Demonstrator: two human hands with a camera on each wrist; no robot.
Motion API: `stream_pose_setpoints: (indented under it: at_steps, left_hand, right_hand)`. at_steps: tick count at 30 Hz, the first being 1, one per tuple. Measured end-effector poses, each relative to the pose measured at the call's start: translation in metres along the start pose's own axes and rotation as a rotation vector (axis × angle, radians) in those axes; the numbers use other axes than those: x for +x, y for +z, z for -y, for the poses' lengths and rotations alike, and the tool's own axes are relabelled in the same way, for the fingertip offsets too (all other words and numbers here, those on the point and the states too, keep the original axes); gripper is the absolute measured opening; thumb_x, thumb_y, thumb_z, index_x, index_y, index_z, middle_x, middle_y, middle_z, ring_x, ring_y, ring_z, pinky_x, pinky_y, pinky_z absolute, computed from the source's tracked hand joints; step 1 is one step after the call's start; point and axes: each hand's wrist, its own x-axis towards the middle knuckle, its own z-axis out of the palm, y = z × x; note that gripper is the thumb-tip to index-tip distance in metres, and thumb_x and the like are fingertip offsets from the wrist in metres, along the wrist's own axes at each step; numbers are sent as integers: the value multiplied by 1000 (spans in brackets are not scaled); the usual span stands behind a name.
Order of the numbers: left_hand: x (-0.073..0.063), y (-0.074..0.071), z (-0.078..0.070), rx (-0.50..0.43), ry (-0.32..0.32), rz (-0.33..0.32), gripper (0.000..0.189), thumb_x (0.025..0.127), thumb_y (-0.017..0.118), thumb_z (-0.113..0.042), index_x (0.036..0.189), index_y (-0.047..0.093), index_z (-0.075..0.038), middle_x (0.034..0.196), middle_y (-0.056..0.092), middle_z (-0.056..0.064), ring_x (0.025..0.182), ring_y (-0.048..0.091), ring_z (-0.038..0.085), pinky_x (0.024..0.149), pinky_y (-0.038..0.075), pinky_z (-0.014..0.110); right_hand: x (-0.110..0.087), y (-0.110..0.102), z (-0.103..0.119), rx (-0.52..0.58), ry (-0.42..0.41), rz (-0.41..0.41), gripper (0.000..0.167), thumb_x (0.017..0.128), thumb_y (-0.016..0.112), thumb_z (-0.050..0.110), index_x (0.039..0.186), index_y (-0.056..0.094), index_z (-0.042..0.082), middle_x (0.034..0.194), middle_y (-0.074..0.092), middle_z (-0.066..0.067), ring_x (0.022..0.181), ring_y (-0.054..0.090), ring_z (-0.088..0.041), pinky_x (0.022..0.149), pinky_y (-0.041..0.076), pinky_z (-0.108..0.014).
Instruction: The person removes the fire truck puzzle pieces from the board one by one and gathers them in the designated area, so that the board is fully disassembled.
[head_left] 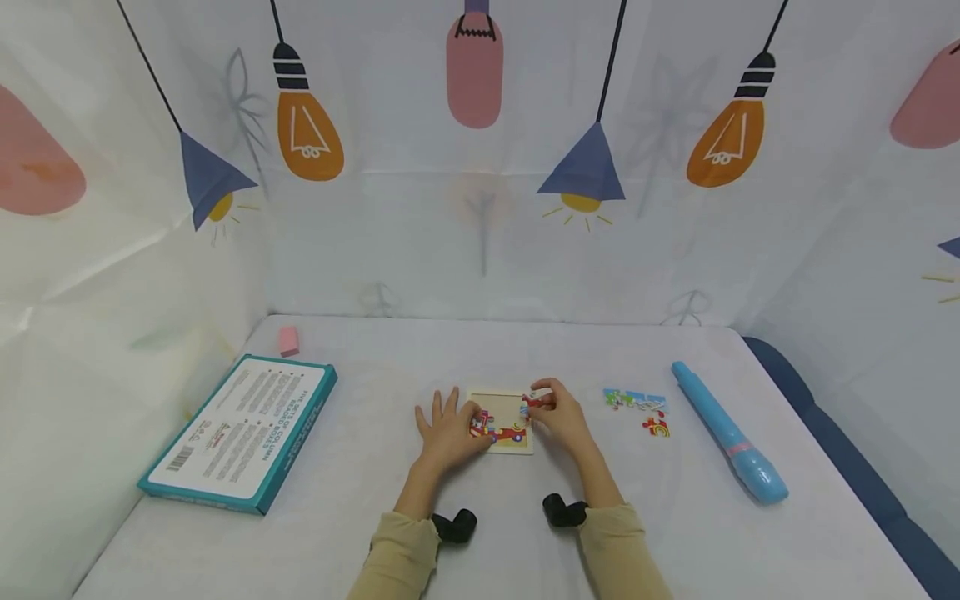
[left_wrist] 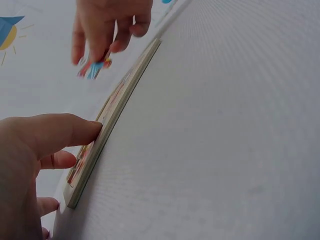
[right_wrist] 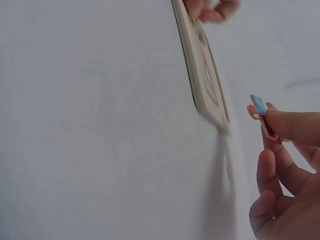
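A small wooden jigsaw tray (head_left: 512, 447) lies flat on the white table, with colourful pieces set in its lower and left part. My left hand (head_left: 447, 433) rests on the tray's left side, fingers spread, the thumb pressing along the near edge; the left wrist view shows that thumb (left_wrist: 65, 131) on the rim. Above the tray's right side, my right hand (head_left: 564, 419) pinches a puzzle piece (right_wrist: 259, 107) between thumb and fingers. This piece is red, blue and yellow, and it is held apart from the tray. Several loose puzzle pieces (head_left: 636, 401) lie right of the tray.
A teal-edged box (head_left: 236, 433) lies at the left, with a pink eraser (head_left: 288, 341) behind it. A long light-blue case (head_left: 731, 437) lies at the right. Black wrist cameras sit at both sleeves. A printed white curtain (head_left: 480, 250) stands behind the table.
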Motion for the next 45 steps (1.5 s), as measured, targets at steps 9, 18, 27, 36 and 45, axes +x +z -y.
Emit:
stream_pose_setpoints:
  at_steps: [9,18,27,36,45]
  left_hand:
    - [-1,-4,-2,-25,9,1,29,69,68,-39,77,49,-19,144,33,21,134,15,48,99,-1,69]
    - [1,-3,-1,-25,17,-5,28,68,67,-40,75,48,-21,144,33,21,134,15,48,99,-1,69]
    - [-3,-4,-2,-38,5,6,29,69,68,-41,75,49,-19,144,32,21,135,15,47,100,-2,68]
    - [-3,-2,-1,-17,-15,16,30,69,69,-42,75,49,-20,145,32,20,135,15,46,100,-1,68]
    - [-3,-3,-2,-22,-10,14,31,69,69,-43,75,50,-19,145,33,20,135,16,46,100,-1,68]
  right_hand:
    - [-5,-48,-17,-46,45,-59,37,84,63,6,120,50,7,97,56,-15,86,53,-23,67,43,-28]
    - [-12,-80,-35,-45,68,-103,40,87,60,10,124,47,6,101,55,-16,90,53,-25,67,42,-27]
    - [-19,-90,-45,-23,117,-120,41,87,58,6,126,46,2,105,53,-20,92,56,-26,61,46,-25]
    - [-22,-101,-60,-130,183,-150,39,88,55,8,126,48,2,101,55,-18,90,52,-26,67,43,-25]
    - [-29,-113,-64,-207,194,-169,37,89,51,4,125,48,-1,105,51,-22,93,48,-32,71,43,-33]
